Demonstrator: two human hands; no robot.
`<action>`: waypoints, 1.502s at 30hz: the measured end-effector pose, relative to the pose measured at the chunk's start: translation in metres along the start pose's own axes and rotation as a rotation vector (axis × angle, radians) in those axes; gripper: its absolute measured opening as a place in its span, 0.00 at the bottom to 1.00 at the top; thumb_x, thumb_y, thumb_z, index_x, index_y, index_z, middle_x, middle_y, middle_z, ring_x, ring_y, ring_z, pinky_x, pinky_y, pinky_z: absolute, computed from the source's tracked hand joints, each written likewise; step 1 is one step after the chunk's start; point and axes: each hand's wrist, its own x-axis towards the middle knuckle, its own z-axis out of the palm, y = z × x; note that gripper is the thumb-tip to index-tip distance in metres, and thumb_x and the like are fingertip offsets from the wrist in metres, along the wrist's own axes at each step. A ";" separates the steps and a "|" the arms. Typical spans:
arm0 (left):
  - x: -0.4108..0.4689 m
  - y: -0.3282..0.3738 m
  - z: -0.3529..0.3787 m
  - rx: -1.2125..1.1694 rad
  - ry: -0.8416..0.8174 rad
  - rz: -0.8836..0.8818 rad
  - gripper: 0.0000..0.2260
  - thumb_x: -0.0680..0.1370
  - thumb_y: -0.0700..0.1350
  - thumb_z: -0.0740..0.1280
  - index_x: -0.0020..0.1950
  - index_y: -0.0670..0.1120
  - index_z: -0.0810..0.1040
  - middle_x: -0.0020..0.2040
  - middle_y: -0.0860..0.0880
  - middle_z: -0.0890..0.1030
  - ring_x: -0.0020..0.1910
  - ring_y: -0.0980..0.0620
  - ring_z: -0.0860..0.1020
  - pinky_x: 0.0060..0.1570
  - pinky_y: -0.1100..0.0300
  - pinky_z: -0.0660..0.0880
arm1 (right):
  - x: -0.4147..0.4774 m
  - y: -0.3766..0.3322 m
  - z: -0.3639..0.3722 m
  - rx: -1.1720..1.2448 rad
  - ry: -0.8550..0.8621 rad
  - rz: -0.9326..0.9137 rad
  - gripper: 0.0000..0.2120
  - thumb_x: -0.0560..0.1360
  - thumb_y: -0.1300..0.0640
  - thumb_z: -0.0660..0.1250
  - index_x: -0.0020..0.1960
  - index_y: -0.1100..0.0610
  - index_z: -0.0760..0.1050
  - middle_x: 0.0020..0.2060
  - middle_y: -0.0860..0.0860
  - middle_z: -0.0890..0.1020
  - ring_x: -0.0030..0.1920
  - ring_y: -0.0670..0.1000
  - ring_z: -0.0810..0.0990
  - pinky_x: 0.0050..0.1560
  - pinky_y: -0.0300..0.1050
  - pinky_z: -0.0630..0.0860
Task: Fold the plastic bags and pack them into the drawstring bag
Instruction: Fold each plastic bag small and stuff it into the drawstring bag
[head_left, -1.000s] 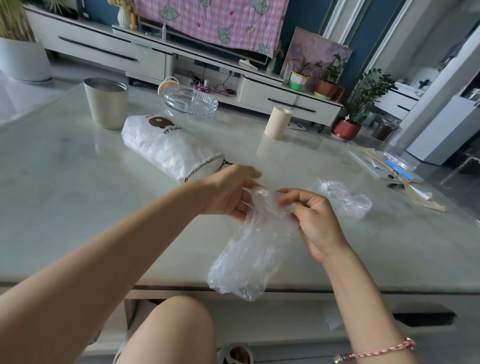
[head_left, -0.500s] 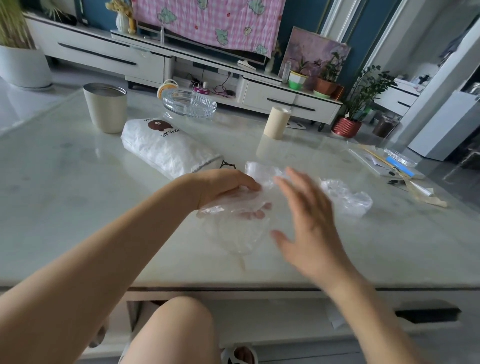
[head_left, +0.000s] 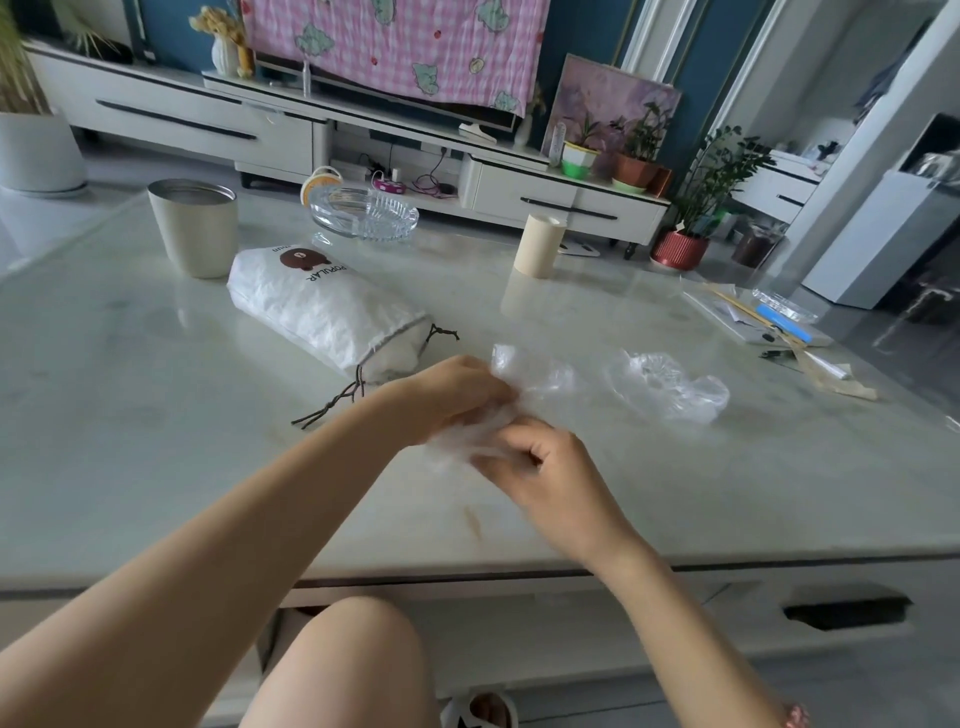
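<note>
A clear plastic bag (head_left: 524, 379) lies crumpled on the pale table (head_left: 156, 441) between my hands. My left hand (head_left: 452, 395) holds its left part with curled fingers. My right hand (head_left: 540, 467) grips its near edge, blurred by motion. A second clear plastic bag (head_left: 670, 384) lies loose to the right, untouched. The white drawstring bag (head_left: 317, 306) with a brown bear print lies on its side behind my left hand, its mouth and dark cords (head_left: 337, 405) towards me.
A beige metal cup (head_left: 193, 226) stands at the back left, a glass ashtray (head_left: 363, 213) behind the drawstring bag, a cream cylinder (head_left: 537, 244) at the back centre. Papers, sticks and a blue item (head_left: 779, 322) lie at the right edge. My knee (head_left: 353, 660) is below the table.
The bag hung off the table edge between both hands, then was laid on the table. My right hand opened and lifted, and now has come down and closed on the bag's near edge.
</note>
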 end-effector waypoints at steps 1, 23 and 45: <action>-0.001 0.001 0.001 -0.013 -0.012 0.010 0.12 0.77 0.36 0.63 0.33 0.43 0.71 0.25 0.50 0.72 0.23 0.55 0.70 0.25 0.66 0.66 | 0.002 -0.003 -0.003 0.092 0.010 0.083 0.03 0.72 0.59 0.71 0.39 0.56 0.81 0.33 0.45 0.77 0.35 0.41 0.71 0.38 0.35 0.68; 0.009 -0.003 0.019 0.272 0.480 0.293 0.16 0.81 0.46 0.58 0.34 0.47 0.61 0.33 0.51 0.67 0.30 0.54 0.66 0.23 0.69 0.63 | 0.022 0.007 -0.004 0.151 0.371 0.298 0.21 0.74 0.52 0.68 0.30 0.57 0.61 0.27 0.49 0.58 0.29 0.46 0.56 0.27 0.38 0.54; 0.005 0.003 0.023 0.100 0.262 0.298 0.12 0.79 0.48 0.63 0.40 0.42 0.69 0.31 0.49 0.66 0.27 0.50 0.63 0.21 0.66 0.61 | 0.019 0.006 -0.028 0.835 0.419 0.508 0.11 0.75 0.70 0.61 0.39 0.57 0.71 0.32 0.50 0.76 0.24 0.42 0.71 0.22 0.32 0.64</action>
